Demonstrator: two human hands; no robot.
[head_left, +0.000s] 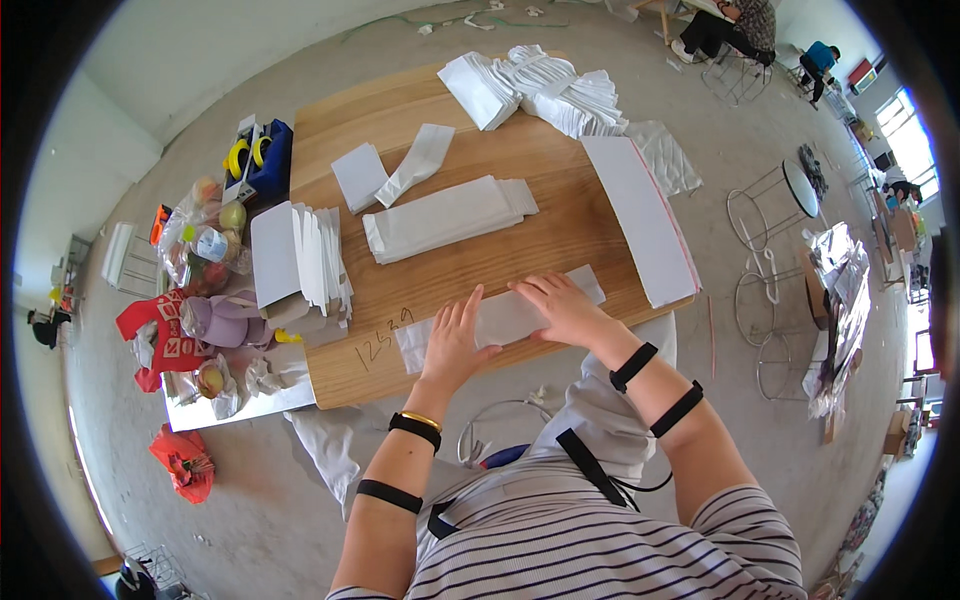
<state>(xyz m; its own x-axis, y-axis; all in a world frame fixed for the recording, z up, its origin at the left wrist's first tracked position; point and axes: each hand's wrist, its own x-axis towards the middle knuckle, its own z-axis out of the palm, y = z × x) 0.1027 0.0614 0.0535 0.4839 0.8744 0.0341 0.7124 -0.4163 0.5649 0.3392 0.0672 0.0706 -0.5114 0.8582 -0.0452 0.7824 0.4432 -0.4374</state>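
A long, flat white sleeve point(505, 318), perhaps paper or thin plastic, lies along the near edge of the wooden table. On its left part rests my left hand point(458, 340), fingers stretched out and pointing away from me. Toward its right part, my right hand point(562, 308) lies flat with the fingers spread. Neither hand grips anything. Just beyond them is a stack of similar white sleeves point(445, 220). A small white card stack point(360, 178) and a single white strip point(420, 162) sit farther back.
White cards stand in an open box point(275, 258) at the left. A long white box point(642, 220) borders the right, with piled white sleeves point(535, 88) at the far edge. Yellow tape rolls point(238, 157), bagged fruit point(205, 230) and a lilac cap point(228, 318) lie left. A stool point(798, 188) stands right.
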